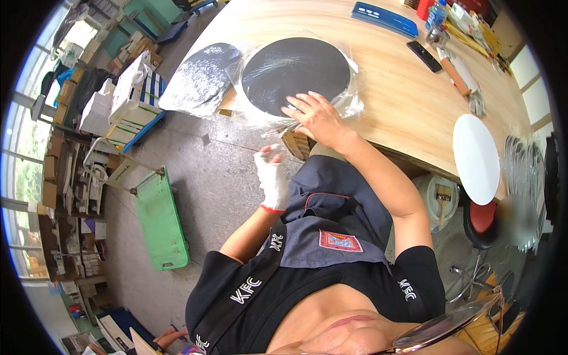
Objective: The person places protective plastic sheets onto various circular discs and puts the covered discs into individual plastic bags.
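Observation:
A round black disc (296, 76) in clear plastic film lies near the table's front edge. My right hand (319, 120), bare, rests on the lower right of the disc with its fingers spread on the film. My left hand (273, 180) wears a white fingerless glove. It hovers just below the table edge, under the loose film (269, 125), with its fingers curled in. Whether those fingers hold a bit of film cannot be made out. Another dark disc in shiny film (204, 80) lies to the left, partly past the table's edge.
On the wooden table (408, 112) are a blue flat packet (384, 19), a black phone (424, 56) and a bottle (436, 13). A white oval sheet (476, 158) stands at the right, by a bucket with a brush (442, 194). A green trolley (161, 219) stands left.

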The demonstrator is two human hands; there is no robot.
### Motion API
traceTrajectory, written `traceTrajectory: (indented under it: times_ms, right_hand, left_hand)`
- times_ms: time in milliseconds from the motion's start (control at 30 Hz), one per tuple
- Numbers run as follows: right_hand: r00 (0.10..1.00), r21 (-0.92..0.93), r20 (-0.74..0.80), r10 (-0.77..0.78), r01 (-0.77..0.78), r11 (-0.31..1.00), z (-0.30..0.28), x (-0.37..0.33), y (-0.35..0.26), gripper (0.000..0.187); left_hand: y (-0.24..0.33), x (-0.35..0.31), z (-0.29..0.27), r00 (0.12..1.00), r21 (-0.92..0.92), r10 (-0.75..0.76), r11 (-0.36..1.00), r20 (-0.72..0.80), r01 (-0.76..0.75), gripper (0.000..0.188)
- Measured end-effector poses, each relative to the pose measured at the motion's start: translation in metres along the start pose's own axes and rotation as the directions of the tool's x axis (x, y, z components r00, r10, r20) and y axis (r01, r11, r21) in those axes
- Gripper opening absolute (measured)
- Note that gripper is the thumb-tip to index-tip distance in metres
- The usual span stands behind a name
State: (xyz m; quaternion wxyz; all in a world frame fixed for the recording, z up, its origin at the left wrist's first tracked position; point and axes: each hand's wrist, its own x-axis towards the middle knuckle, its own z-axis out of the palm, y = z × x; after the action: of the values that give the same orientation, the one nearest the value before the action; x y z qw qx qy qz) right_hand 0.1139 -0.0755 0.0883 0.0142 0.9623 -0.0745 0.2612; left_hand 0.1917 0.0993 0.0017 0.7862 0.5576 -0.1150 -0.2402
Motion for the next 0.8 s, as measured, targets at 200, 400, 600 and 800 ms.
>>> traceTrajectory:
  times_ms: [200, 400, 600, 800]
  right_hand:
    - [0.976, 0.245, -0.146, 0.161, -0.122, 0.962, -0.047, -0.015, 0.014, 0.013]
    - [0.826, 0.835, -0.010, 0.563, -0.303, 0.459, -0.171, -0.018, -0.019, 0.030]
    - [0.394, 0.975, -0.210, 0.895, 0.017, 0.221, -0.210, -0.075, 0.000, 0.042]
    - [-0.185, 0.964, 0.137, 0.973, 0.249, -0.089, -0.134, -0.231, 0.067, 0.044]
  left_hand:
    - [0.012, -0.016, 0.045, 0.922, -0.415, -0.020, 0.889, 0.387, 0.194, 0.074]
    - [-0.009, -0.001, 0.144, 0.806, -0.480, 0.476, 0.831, 0.351, -0.282, 0.085]
    - [0.047, -0.005, 0.246, 0.467, -0.092, 0.682, 0.613, 0.563, -0.785, 0.090]
    - [0.010, -0.014, 0.276, 0.010, -0.036, 0.193, 0.230, 0.981, -0.973, 0.058]
